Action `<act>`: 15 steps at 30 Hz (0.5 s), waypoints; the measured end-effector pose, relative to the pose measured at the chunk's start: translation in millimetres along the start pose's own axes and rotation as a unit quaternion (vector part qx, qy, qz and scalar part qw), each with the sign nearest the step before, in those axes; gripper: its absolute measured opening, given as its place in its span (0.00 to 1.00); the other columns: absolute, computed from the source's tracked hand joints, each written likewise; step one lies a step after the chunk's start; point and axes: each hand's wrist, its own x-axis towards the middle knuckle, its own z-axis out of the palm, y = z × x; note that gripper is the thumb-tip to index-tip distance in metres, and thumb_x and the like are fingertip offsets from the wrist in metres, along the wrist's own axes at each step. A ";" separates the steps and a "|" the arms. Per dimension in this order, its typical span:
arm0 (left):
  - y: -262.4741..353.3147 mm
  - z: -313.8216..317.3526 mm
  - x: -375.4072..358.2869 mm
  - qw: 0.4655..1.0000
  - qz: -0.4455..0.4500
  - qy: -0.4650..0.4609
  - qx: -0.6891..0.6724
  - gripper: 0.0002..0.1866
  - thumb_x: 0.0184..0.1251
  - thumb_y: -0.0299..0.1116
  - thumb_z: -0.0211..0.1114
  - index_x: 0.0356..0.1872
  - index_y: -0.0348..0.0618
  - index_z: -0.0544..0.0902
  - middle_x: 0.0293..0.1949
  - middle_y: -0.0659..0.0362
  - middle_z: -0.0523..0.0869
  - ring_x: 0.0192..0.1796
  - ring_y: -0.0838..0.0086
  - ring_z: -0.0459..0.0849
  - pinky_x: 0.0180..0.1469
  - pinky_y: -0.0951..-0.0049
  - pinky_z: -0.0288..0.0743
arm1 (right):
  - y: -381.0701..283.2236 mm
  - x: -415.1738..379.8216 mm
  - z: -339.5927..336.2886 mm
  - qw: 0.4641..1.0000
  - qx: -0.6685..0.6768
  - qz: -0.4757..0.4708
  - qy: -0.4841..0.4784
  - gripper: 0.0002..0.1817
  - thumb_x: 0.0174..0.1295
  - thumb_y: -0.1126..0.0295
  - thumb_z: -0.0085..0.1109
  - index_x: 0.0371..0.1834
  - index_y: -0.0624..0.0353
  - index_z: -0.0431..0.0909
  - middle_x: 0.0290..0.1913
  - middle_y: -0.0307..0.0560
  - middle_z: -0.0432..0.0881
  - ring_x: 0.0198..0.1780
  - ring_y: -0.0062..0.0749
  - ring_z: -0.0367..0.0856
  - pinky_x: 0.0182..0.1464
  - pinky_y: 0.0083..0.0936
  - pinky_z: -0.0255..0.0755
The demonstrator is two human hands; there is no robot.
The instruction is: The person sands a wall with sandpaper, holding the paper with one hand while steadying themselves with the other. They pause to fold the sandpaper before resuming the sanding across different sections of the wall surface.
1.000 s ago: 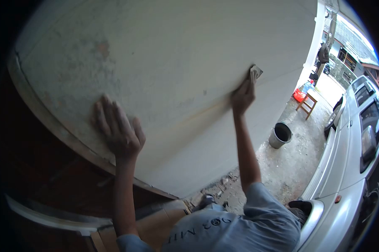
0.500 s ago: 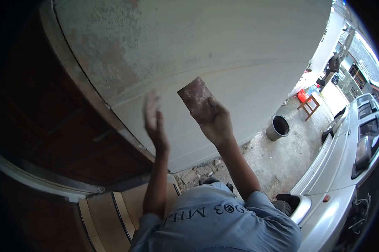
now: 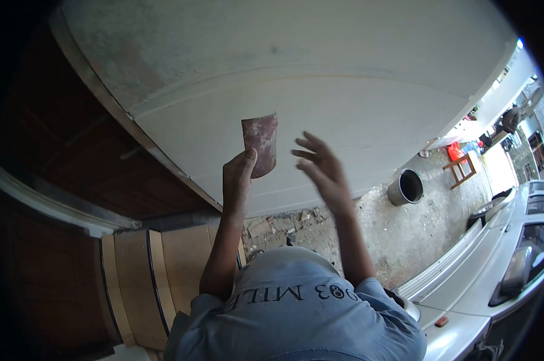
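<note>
A reddish-brown sheet with whitish smudges, which looks like sandpaper [image 3: 261,139], stands upright and slightly curved in front of the pale wall [image 3: 356,114]. My left hand [image 3: 239,177] grips its lower left edge, thumb on the near face. To the right, my right hand [image 3: 323,168] is apart from the sheet, its fingers spread and a little blurred, with nothing in them.
A grey bucket [image 3: 406,188] and a wooden stool [image 3: 460,171] stand on the rough ground at the right. A silver vehicle [image 3: 464,301] is at the lower right. Tiled steps [image 3: 130,271] and a dark wooden door [image 3: 79,132] lie at the left.
The sheet has passed from my right hand to my left hand and now sits farther left. My right hand has let go and opened. The view has shifted slightly.
</note>
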 end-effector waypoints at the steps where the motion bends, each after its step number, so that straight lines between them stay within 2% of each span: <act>1: -1.8 16.0 -1.7 1.000 -0.006 0.001 -0.013 0.20 0.72 0.44 0.55 0.38 0.33 0.81 0.37 0.59 0.84 0.42 0.80 0.78 0.50 0.75 0.69 | -17.2 -7.6 -32.1 0.999 0.011 0.000 -0.041 0.28 0.64 0.69 0.56 0.66 0.65 0.61 0.59 0.61 0.73 0.61 0.43 0.73 0.57 0.35 0.72; 3: -9.4 46.1 -9.9 0.999 -0.023 0.005 -0.038 0.19 0.72 0.42 0.54 0.38 0.32 0.81 0.38 0.58 0.84 0.43 0.79 0.79 0.52 0.74 0.69 | -58.9 -29.9 -91.2 0.955 0.239 -0.040 -0.173 0.27 0.65 0.66 0.56 0.65 0.65 0.63 0.60 0.63 0.71 0.61 0.46 0.73 0.58 0.33 0.72; 4: -12.2 63.3 -17.2 0.997 -0.041 -0.008 -0.064 0.19 0.73 0.41 0.53 0.40 0.31 0.80 0.40 0.57 0.84 0.44 0.78 0.80 0.53 0.73 0.69 | -69.4 -39.1 -116.0 0.903 0.345 -0.104 -0.232 0.28 0.65 0.65 0.55 0.66 0.65 0.62 0.60 0.63 0.71 0.61 0.46 0.73 0.57 0.34 0.72; 5: -14.8 81.5 -21.6 0.994 -0.056 -0.024 -0.092 0.18 0.73 0.40 0.53 0.41 0.31 0.80 0.41 0.56 0.84 0.45 0.77 0.80 0.54 0.72 0.70 | -70.8 -46.3 -129.7 0.830 0.442 -0.180 -0.287 0.28 0.65 0.64 0.54 0.66 0.65 0.61 0.60 0.62 0.71 0.61 0.46 0.73 0.57 0.36 0.72; 6: -19.2 98.5 -25.1 0.989 -0.070 -0.041 -0.120 0.18 0.73 0.39 0.52 0.43 0.30 0.79 0.43 0.55 0.84 0.47 0.76 0.80 0.55 0.71 0.70 | -63.1 -49.9 -138.8 0.779 0.500 -0.215 -0.312 0.29 0.65 0.63 0.53 0.66 0.65 0.60 0.60 0.62 0.71 0.61 0.46 0.72 0.56 0.37 0.72; 7: -29.1 111.5 -28.8 0.982 -0.084 -0.056 -0.161 0.17 0.73 0.37 0.52 0.47 0.30 0.78 0.46 0.54 0.83 0.50 0.73 0.80 0.56 0.69 0.70 | -43.1 -45.6 -143.8 0.780 0.527 -0.198 -0.273 0.29 0.66 0.62 0.52 0.67 0.65 0.60 0.60 0.62 0.71 0.61 0.46 0.72 0.56 0.38 0.72; 8: -27.1 127.6 -33.8 0.970 -0.087 -0.091 -0.208 0.17 0.73 0.37 0.52 0.48 0.31 0.78 0.47 0.54 0.82 0.51 0.73 0.80 0.57 0.69 0.70 | -15.0 -34.1 -150.9 0.851 0.497 -0.097 -0.139 0.30 0.66 0.62 0.51 0.67 0.65 0.59 0.60 0.62 0.71 0.61 0.47 0.72 0.55 0.40 0.73; 9: -23.4 140.2 -38.9 0.955 -0.092 -0.128 -0.253 0.16 0.73 0.36 0.52 0.49 0.31 0.78 0.48 0.54 0.82 0.51 0.72 0.79 0.57 0.68 0.70 | 16.5 -28.1 -151.7 0.893 0.448 0.021 -0.038 0.30 0.66 0.61 0.50 0.68 0.65 0.58 0.59 0.62 0.72 0.61 0.47 0.71 0.55 0.41 0.73; 10: -28.8 145.4 -44.6 0.960 -0.115 -0.087 -0.241 0.16 0.73 0.36 0.52 0.48 0.32 0.78 0.48 0.54 0.82 0.51 0.72 0.79 0.57 0.68 0.70 | 43.5 -29.5 -159.2 0.901 0.418 0.114 0.019 0.31 0.67 0.60 0.49 0.68 0.65 0.58 0.59 0.62 0.72 0.62 0.47 0.71 0.54 0.42 0.73; 11: -37.1 148.2 -48.5 0.963 -0.131 -0.046 -0.230 0.16 0.73 0.37 0.52 0.48 0.32 0.78 0.48 0.54 0.82 0.51 0.72 0.79 0.57 0.67 0.71 | 48.8 -39.6 -171.9 0.901 0.409 0.135 0.048 0.31 0.67 0.59 0.48 0.69 0.65 0.57 0.59 0.62 0.72 0.62 0.47 0.71 0.53 0.43 0.73; 13: -52.4 154.9 -37.8 0.971 -0.125 0.003 -0.205 0.16 0.73 0.37 0.52 0.48 0.32 0.78 0.48 0.55 0.81 0.51 0.72 0.79 0.57 0.66 0.71 | 7.6 -59.1 -192.5 0.917 0.389 0.051 0.069 0.32 0.67 0.57 0.46 0.69 0.65 0.56 0.59 0.62 0.72 0.62 0.48 0.70 0.52 0.46 0.73; 14: -60.6 153.5 -41.0 0.974 -0.126 0.018 -0.185 0.16 0.73 0.37 0.52 0.48 0.32 0.77 0.48 0.56 0.81 0.51 0.73 0.79 0.57 0.65 0.71 | -20.6 -66.5 -201.9 0.924 0.379 -0.006 0.057 0.33 0.68 0.56 0.46 0.70 0.66 0.55 0.59 0.62 0.72 0.62 0.48 0.70 0.52 0.47 0.73; 15: -69.6 151.1 -48.9 0.977 -0.132 0.034 -0.162 0.16 0.73 0.37 0.52 0.48 0.33 0.77 0.48 0.56 0.81 0.51 0.73 0.79 0.58 0.65 0.71 | -43.9 -74.9 -209.3 0.926 0.374 -0.049 0.017 0.34 0.69 0.55 0.43 0.71 0.66 0.50 0.57 0.61 0.73 0.63 0.44 0.70 0.55 0.50 0.72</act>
